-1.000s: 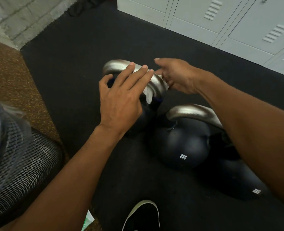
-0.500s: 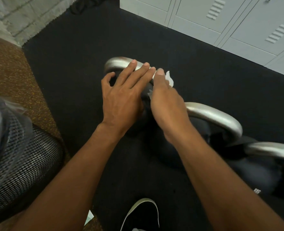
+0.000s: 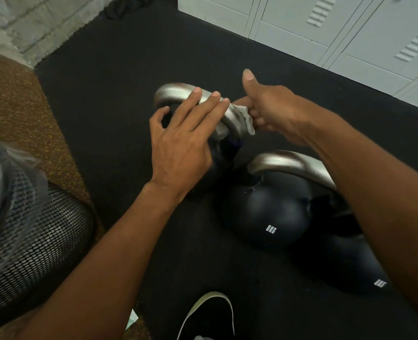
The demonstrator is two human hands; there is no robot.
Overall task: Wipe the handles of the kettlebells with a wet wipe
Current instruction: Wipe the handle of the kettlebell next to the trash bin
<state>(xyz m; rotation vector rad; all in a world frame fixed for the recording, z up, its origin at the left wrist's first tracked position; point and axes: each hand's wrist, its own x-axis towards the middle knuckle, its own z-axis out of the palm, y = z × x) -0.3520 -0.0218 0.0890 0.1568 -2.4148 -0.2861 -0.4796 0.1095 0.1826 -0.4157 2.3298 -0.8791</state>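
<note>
- Right hand (image 3: 274, 111) — fingers curled shut on the wet wipe (image 3: 246, 119), thumb sticking up; likely pinching the far end so the wipe can be dragged around the bar.
- Wet wipe is draped over the right-hand bend of the far handle (image 3: 178, 93), one end at the right fingers, the other end poking out below the left fingers at about 7 o'clock from the pinch.
- Left hand (image 3: 181, 143) — flat and unclenched, fingers (image 3: 210, 101) laid across the top of the far handle; looks like bracing so the bell doesn't rock — not gripping anything.
- Far kettlebell body is mostly hidden under the left palm.
- Second kettlebell (image 3: 266, 212) at 5 o'clock from the hands, close by, silver handle (image 3: 286, 163) untouched; judged next in line.
- Third kettlebell (image 3: 365, 271) further at 5 o'clock, partly behind the right forearm.
- Mesh bin (image 3: 38, 236) at 8 o'clock, lockers (image 3: 350, 28) at 1 o'clock, shoe (image 3: 210, 317) at 6 o'clock.
</note>
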